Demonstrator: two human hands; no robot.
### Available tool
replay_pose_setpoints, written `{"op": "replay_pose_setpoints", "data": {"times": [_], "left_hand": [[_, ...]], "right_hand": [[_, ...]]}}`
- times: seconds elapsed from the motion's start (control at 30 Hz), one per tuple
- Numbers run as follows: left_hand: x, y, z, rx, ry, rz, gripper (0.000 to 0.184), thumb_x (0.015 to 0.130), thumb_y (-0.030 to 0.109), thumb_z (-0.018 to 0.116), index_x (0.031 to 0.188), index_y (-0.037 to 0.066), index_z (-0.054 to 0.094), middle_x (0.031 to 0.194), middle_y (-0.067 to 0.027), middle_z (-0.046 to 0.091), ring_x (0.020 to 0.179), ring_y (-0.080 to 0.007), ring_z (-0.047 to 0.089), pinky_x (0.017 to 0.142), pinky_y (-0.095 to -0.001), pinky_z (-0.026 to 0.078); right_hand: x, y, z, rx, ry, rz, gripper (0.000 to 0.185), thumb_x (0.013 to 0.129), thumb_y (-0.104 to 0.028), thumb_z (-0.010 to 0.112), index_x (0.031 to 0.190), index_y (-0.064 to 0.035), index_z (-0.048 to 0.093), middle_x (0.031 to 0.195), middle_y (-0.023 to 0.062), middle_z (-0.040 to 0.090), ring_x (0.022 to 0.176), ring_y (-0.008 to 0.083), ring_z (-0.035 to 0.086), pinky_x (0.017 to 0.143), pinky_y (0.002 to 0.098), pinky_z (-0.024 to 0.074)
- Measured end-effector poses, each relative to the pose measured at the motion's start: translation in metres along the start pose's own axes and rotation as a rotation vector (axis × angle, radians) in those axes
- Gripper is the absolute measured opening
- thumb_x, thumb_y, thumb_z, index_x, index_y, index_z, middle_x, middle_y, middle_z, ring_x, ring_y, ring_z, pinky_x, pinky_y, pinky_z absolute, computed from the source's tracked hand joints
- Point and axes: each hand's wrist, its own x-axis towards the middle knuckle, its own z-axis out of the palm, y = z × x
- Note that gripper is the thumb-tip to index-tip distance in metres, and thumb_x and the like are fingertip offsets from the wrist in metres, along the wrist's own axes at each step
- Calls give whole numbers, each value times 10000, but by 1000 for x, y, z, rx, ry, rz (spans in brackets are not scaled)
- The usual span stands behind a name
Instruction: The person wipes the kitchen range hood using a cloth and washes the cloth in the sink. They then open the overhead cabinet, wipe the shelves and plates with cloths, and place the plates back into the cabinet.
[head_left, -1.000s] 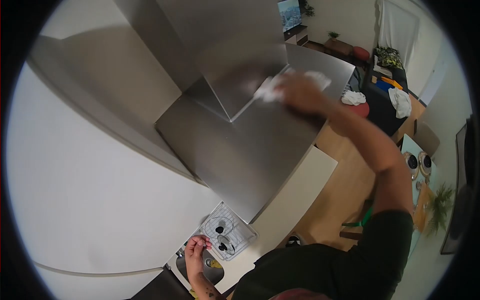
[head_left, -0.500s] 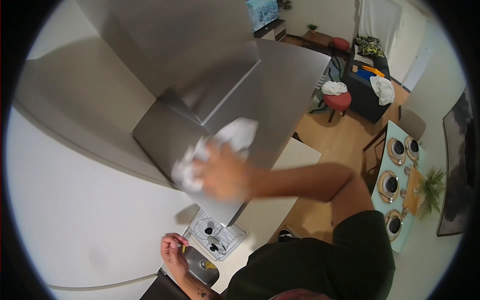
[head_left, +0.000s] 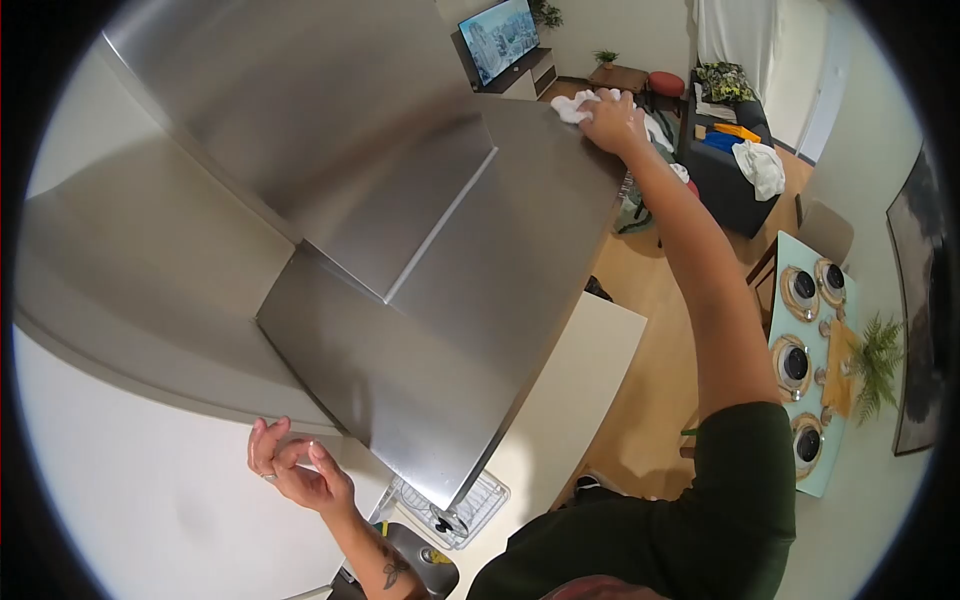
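A white cloth [head_left: 571,106] is bunched under the fingers of my right hand [head_left: 614,124], at the far corner of the stainless steel range hood [head_left: 520,210]. The right arm stretches out along the hood's edge, and the hand is closed over the cloth. Low on the left, my left hand [head_left: 305,470] is raised with its fingers loosely curled and apart, holding nothing. It is near the white wall, beside the hood's near corner.
Beneath the hood are a dish rack [head_left: 480,505] with a glass lid, a sink [head_left: 420,560] and a pale counter [head_left: 585,350]. To the right stands a glass dining table [head_left: 812,470] set with plates. A dark sofa [head_left: 715,190] and a television [head_left: 500,40] are farther back.
My right hand has swept the cloth from the near part of the hood to its far corner. My left hand has risen from beside the sink, up and to the left.
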Motion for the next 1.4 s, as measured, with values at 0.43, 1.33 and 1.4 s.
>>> {"op": "replay_pose_setpoints", "data": {"times": [0.43, 1.33, 1.4], "left_hand": [[-11, -25, 13, 295, 66, 232, 204, 820, 215, 511, 664, 102, 445, 873, -42, 545, 967, -252, 450, 813, -356, 360], [-19, -28, 11, 432, 36, 292, 153, 801, 215, 527, 703, 104, 488, 816, -44, 503, 912, -250, 452, 804, -391, 364], [-20, -25, 11, 439, 22, 265, 153, 803, 193, 531, 701, 87, 490, 809, -54, 510, 920, -259, 465, 816, -392, 366]], "right_hand": [[119, -85, 61, 594, -542, -464, 577, 691, 15, 447, 1253, -98, 382, 1102, 164, 545, 1019, 280, 528, 848, 334, 411], [193, -141, 161, 544, -394, -788, 387, 662, -151, 609, 1039, -67, 587, 1174, 137, 507, 1080, 283, 492, 905, 368, 392], [187, -123, 141, 487, -355, -785, 382, 661, -160, 613, 1030, -65, 593, 1169, 136, 508, 1082, 285, 489, 910, 366, 389]]}}
